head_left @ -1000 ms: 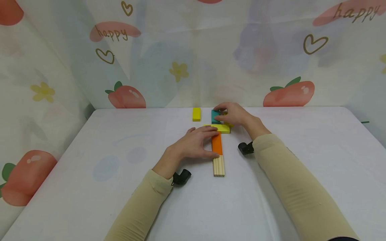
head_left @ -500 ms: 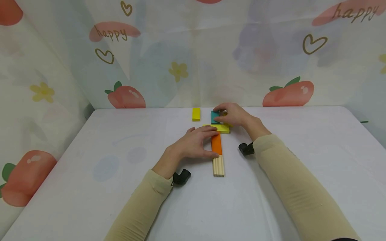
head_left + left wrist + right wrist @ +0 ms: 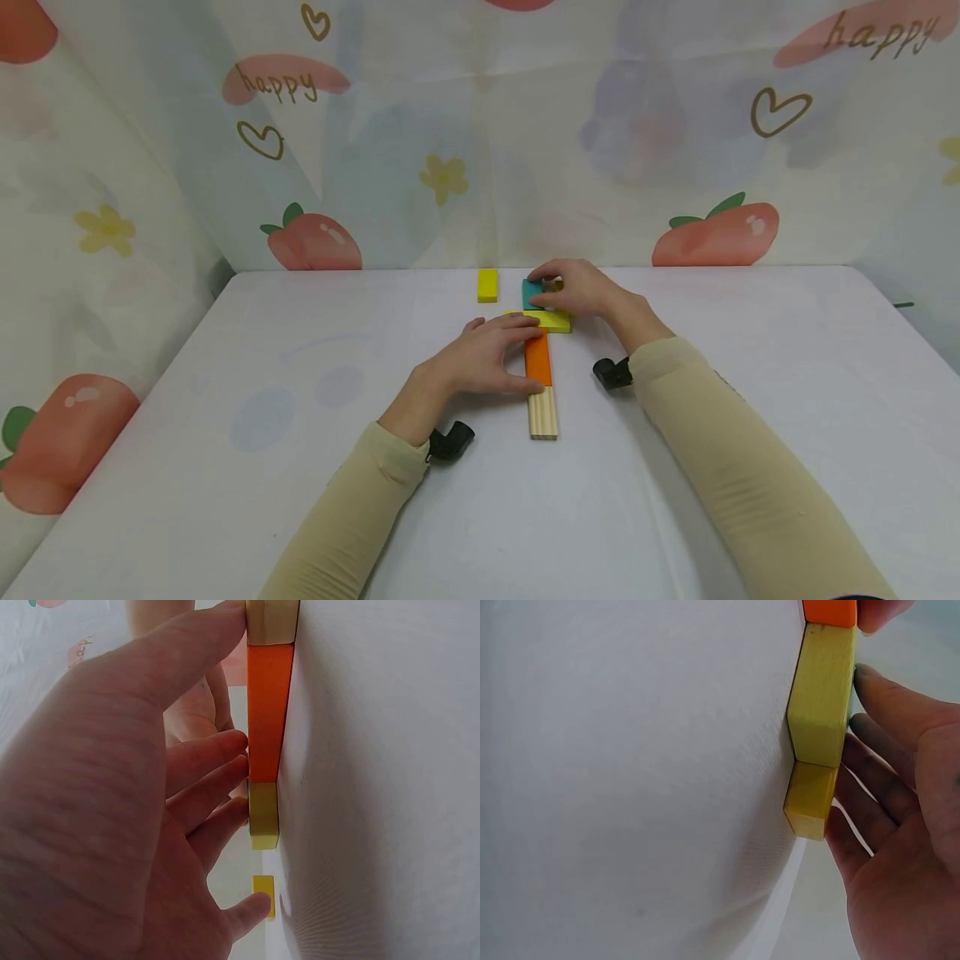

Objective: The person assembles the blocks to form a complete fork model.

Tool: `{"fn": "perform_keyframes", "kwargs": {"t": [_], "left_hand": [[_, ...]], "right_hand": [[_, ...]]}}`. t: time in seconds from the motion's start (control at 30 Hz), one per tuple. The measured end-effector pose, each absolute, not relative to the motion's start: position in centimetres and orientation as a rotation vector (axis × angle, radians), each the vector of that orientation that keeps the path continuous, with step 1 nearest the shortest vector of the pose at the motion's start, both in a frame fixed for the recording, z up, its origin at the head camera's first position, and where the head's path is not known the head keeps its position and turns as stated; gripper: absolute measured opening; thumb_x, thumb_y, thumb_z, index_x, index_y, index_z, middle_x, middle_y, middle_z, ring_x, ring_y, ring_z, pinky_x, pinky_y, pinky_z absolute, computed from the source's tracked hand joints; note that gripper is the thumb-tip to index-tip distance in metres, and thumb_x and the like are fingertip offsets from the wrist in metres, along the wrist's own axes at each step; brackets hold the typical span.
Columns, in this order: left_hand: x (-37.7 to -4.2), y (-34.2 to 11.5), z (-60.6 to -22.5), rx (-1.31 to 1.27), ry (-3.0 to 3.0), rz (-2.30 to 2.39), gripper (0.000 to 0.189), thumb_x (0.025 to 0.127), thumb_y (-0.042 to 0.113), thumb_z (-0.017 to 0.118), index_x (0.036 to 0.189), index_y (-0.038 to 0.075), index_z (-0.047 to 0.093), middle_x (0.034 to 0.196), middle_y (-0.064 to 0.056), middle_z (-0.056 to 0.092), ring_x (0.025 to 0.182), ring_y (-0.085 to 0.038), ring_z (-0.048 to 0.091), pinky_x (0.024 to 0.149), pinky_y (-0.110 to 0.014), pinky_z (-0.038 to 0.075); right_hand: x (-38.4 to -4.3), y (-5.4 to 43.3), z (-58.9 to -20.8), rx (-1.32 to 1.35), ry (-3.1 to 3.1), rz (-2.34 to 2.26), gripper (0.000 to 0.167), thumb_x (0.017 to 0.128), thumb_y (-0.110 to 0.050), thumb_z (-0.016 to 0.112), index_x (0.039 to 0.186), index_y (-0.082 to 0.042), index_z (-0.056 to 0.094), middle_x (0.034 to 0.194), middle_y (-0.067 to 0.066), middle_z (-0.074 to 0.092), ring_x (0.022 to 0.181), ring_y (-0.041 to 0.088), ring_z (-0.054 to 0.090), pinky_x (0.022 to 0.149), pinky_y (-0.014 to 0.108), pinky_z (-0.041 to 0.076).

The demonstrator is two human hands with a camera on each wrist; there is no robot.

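Flat on the table, a wooden block row has a natural wood block (image 3: 543,415) nearest me, an orange block (image 3: 538,358) beyond it, then a yellow block (image 3: 553,322) lying crosswise. My left hand (image 3: 483,360) rests over the row from the left. Its thumb touches where natural wood meets orange; fingertips rest at the crosswise yellow block. My right hand (image 3: 585,287) pinches a teal block (image 3: 531,293) between thumb and fingers, just behind the crosswise block. Another yellow block (image 3: 810,787), mostly hidden by that hand in the head view, adjoins the crosswise block's right part.
A separate yellow block (image 3: 487,285) lies at the table's back edge, left of the teal one. The white-covered table (image 3: 210,500) meets a patterned cloth wall (image 3: 480,108) at the back. Black wrist cameras (image 3: 452,440) sit under both wrists.
My right hand has shifted the teal block slightly left and toward me, bringing it up to the crosswise yellow block. The left hand stays in place.
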State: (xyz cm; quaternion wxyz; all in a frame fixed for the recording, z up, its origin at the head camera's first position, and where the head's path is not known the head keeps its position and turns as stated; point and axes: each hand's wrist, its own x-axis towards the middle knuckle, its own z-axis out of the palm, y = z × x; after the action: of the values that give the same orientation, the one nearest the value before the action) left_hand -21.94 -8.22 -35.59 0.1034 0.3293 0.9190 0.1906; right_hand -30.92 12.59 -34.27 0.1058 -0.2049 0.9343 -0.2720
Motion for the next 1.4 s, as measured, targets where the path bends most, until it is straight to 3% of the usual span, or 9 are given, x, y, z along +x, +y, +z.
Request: {"fn": "perform_keyframes", "kwargs": {"t": [0.87,1.4], "left_hand": [[-21.89,-8.13,-35.46,0.969,2.71,0.548,0.075,0.089,0.051,0.073,0.153,0.021,0.049,0.161,0.002,0.04,0.152,-0.013,0.029,0.123,-0.06,0.018],[-21.81,-8.02,-35.42,0.972,2.714,0.543,0.074,0.09,0.05,0.073,0.152,0.018,0.05,0.162,0.002,0.039,0.152,-0.014,0.028,0.124,-0.059,0.016]], "right_hand": [[-30.68,12.64,-33.95,-0.617,2.756,-0.773,0.045,0.096,-0.023,0.071,0.137,-0.006,0.063,0.143,0.02,0.057,0.126,0.037,0.052,0.114,0.053,0.041],[-30.55,12.88,-33.68,-0.592,2.734,-0.777,0.042,0.097,-0.026,0.07,0.135,-0.009,0.065,0.147,0.017,0.055,0.136,0.038,0.046,0.118,0.057,0.035]]}}
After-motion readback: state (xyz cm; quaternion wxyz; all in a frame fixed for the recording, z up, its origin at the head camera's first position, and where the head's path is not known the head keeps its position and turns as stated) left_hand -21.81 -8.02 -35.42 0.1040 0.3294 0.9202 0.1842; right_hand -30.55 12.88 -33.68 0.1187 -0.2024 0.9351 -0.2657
